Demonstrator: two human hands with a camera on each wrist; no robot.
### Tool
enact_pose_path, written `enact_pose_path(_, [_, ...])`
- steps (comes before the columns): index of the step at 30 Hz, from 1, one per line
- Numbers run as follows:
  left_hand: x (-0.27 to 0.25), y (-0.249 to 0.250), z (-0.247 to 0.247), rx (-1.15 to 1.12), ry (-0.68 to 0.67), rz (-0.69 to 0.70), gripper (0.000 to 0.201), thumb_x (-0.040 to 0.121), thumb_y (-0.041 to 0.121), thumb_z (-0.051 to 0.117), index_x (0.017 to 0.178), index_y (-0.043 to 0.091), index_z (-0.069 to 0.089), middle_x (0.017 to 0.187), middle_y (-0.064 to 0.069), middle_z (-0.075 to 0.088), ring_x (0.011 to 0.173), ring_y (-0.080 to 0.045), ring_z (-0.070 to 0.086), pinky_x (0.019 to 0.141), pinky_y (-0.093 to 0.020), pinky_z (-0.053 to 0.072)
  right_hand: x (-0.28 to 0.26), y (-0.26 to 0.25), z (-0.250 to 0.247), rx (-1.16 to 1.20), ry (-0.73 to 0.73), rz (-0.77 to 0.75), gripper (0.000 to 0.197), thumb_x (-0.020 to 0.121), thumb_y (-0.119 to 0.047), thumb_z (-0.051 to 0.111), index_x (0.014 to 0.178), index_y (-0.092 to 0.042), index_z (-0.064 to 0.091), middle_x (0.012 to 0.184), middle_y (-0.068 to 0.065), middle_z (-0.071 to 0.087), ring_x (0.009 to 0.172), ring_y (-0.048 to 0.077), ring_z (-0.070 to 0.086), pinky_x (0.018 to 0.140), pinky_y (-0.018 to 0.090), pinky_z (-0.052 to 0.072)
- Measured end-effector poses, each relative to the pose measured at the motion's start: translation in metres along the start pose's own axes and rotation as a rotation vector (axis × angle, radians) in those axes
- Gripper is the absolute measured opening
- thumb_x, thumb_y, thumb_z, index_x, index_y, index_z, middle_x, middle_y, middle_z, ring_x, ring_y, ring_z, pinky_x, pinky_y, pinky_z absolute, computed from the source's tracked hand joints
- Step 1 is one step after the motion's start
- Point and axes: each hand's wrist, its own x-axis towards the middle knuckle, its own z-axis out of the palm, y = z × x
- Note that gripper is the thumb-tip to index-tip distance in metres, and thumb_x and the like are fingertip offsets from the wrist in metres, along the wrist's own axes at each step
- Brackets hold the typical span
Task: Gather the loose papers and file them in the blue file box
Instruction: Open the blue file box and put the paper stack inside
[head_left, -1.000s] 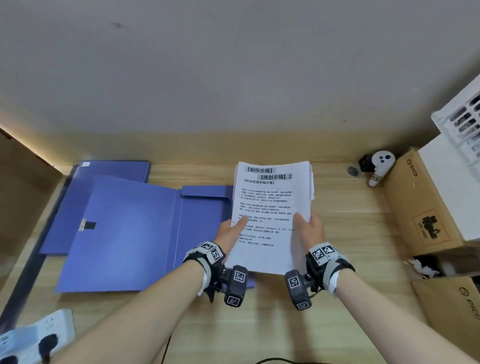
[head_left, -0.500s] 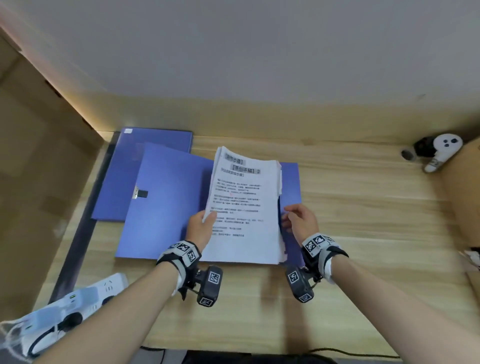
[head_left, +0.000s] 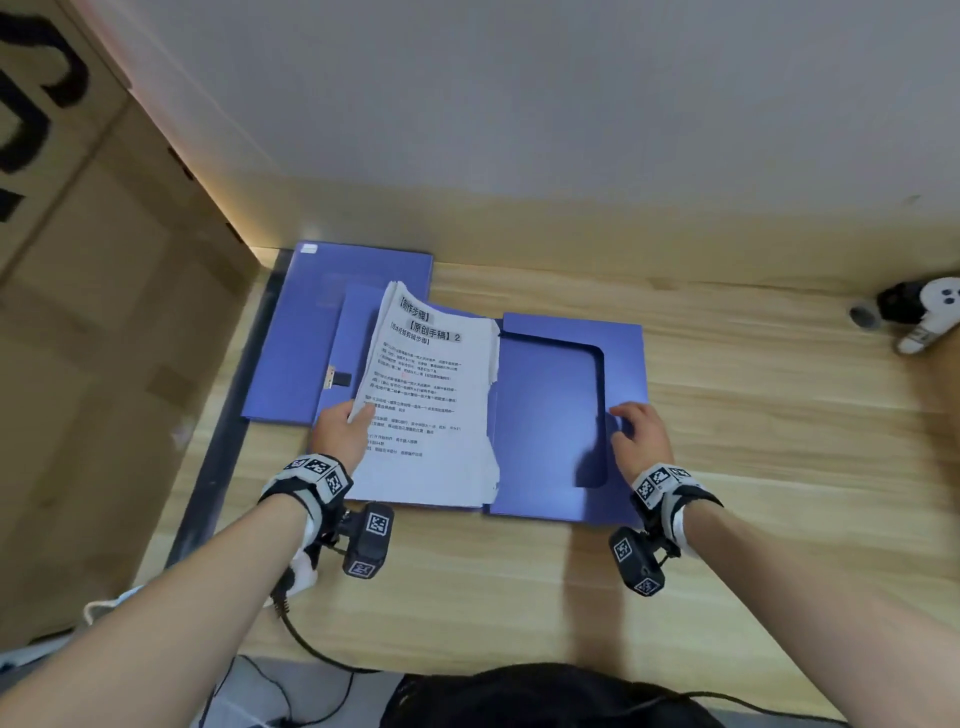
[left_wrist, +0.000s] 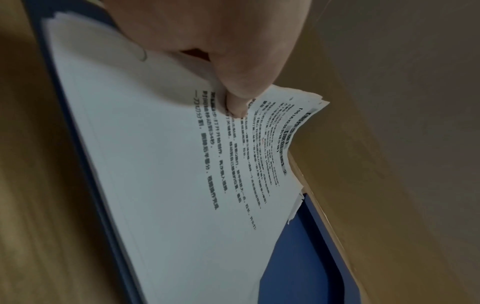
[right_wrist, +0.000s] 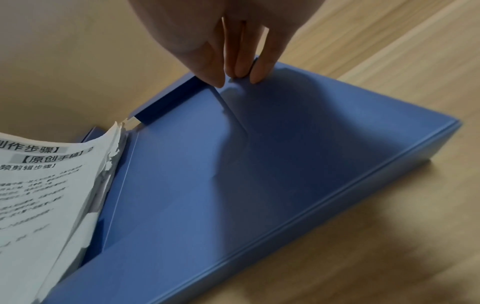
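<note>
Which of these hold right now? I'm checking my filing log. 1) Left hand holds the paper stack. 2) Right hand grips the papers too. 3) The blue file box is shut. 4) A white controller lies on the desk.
1) True: the left hand pinches the paper stack at its edge.
2) False: the right hand touches the inner flap of the blue file box.
3) False: it lies open.
4) True: the white controller lies far right on the desk.
</note>
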Motion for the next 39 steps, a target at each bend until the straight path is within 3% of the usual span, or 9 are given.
enact_pose_path(3, [0.003, 0.005, -0.006, 0.061, 0.023, 0.022, 0.025, 0.098, 0.027, 0.051, 0.082, 0.011, 0.062, 0.08, -0.009, 0.063, 0.072, -0.025, 0.055, 0.065, -0.032, 0.041, 0.001, -0.002, 0.001, -0.013, 0.01, -0.001, 0.04, 0.076, 0.006, 0.056, 0.113, -0.004, 0.067, 0.125, 0.016, 0.056, 0.118, 0.036, 0.051, 0.107, 0.043, 0.039])
enact_pose_path(6, [0.004, 0.009, -0.003, 0.115, 0.019, 0.052, 0.034, 0.098, 0.031, 0.052, 0.085, 0.005, 0.067, 0.078, -0.012, 0.066, 0.072, -0.033, 0.059, 0.063, -0.033, 0.043, -0.002, -0.002, 0.0, -0.021, 0.004, 0.002, 0.038, 0.078, 0.006, 0.055, 0.113, -0.003, 0.067, 0.127, 0.015, 0.054, 0.119, 0.034, 0.049, 0.107, 0.037, 0.037])
enact_pose_path(10, [-0.007, 0.016, 0.017, 0.172, 0.024, 0.092, 0.037, 0.098, 0.032, 0.051, 0.076, 0.003, 0.059, 0.061, -0.017, 0.038, 0.055, -0.025, 0.041, 0.049, -0.028, 0.026, -0.008, 0.0, -0.001, -0.031, -0.011, -0.02, 0.039, 0.078, 0.006, 0.054, 0.113, -0.005, 0.067, 0.13, 0.012, 0.052, 0.122, 0.032, 0.047, 0.106, 0.035, 0.037])
enact_pose_path(13, [-0.014, 0.02, 0.036, 0.2, 0.01, 0.083, 0.032, 0.098, 0.035, 0.05, 0.081, 0.012, 0.066, 0.065, -0.006, 0.058, 0.065, -0.031, 0.055, 0.056, -0.029, 0.036, -0.013, 0.001, -0.001, -0.033, -0.038, -0.025, 0.04, 0.079, 0.004, 0.053, 0.115, -0.007, 0.066, 0.134, 0.009, 0.05, 0.125, 0.028, 0.045, 0.108, 0.036, 0.037])
enact_pose_path(19, [-0.017, 0.029, 0.063, 0.121, -0.055, 0.07, 0.028, 0.097, 0.031, 0.052, 0.094, 0.011, 0.071, 0.089, -0.008, 0.073, 0.082, -0.03, 0.065, 0.072, -0.034, 0.052, -0.015, -0.003, 0.0, -0.035, -0.048, -0.03, 0.041, 0.08, 0.003, 0.053, 0.118, -0.008, 0.065, 0.137, 0.008, 0.049, 0.128, 0.029, 0.041, 0.108, 0.031, 0.032])
enact_pose_path(26, [-0.021, 0.032, 0.106, 0.066, -0.128, 0.009, 0.026, 0.097, 0.026, 0.054, 0.105, 0.008, 0.071, 0.109, -0.007, 0.073, 0.088, -0.023, 0.064, 0.076, -0.026, 0.048, -0.02, -0.003, -0.003, -0.064, -0.084, -0.053, 0.048, 0.084, -0.002, 0.053, 0.13, -0.013, 0.057, 0.144, 0.005, 0.044, 0.131, 0.026, 0.037, 0.106, 0.023, 0.024])
enact_pose_path(30, [-0.024, 0.035, 0.124, 0.048, -0.142, 0.016, 0.027, 0.097, 0.025, 0.054, 0.109, 0.007, 0.071, 0.113, -0.007, 0.073, 0.094, -0.025, 0.066, 0.078, -0.026, 0.048, -0.024, -0.004, -0.005, -0.174, -0.154, -0.169, 0.054, 0.09, -0.017, 0.051, 0.144, -0.017, 0.044, 0.153, 0.002, 0.035, 0.139, 0.023, 0.029, 0.114, 0.035, 0.028])
enact_pose_path(36, [-0.027, 0.04, 0.15, 0.009, -0.204, -0.001, 0.028, 0.098, 0.022, 0.054, 0.116, 0.008, 0.069, 0.118, -0.005, 0.071, 0.1, -0.023, 0.066, 0.082, -0.027, 0.05, -0.016, -0.011, 0.0, -0.349, -0.284, -0.376, 0.058, 0.091, -0.019, 0.046, 0.147, -0.013, 0.037, 0.159, 0.006, 0.028, 0.148, 0.027, 0.018, 0.121, 0.036, 0.017])
enact_pose_path(39, [-0.029, 0.039, 0.158, -0.016, -0.208, -0.047, 0.026, 0.097, 0.023, 0.054, 0.114, 0.01, 0.069, 0.116, -0.004, 0.071, 0.098, -0.023, 0.066, 0.084, -0.03, 0.052, -0.01, -0.007, 0.002, -0.445, -0.276, -0.324, 0.057, 0.09, -0.028, 0.044, 0.143, -0.008, 0.037, 0.154, 0.009, 0.036, 0.148, 0.028, 0.014, 0.121, 0.042, 0.016])
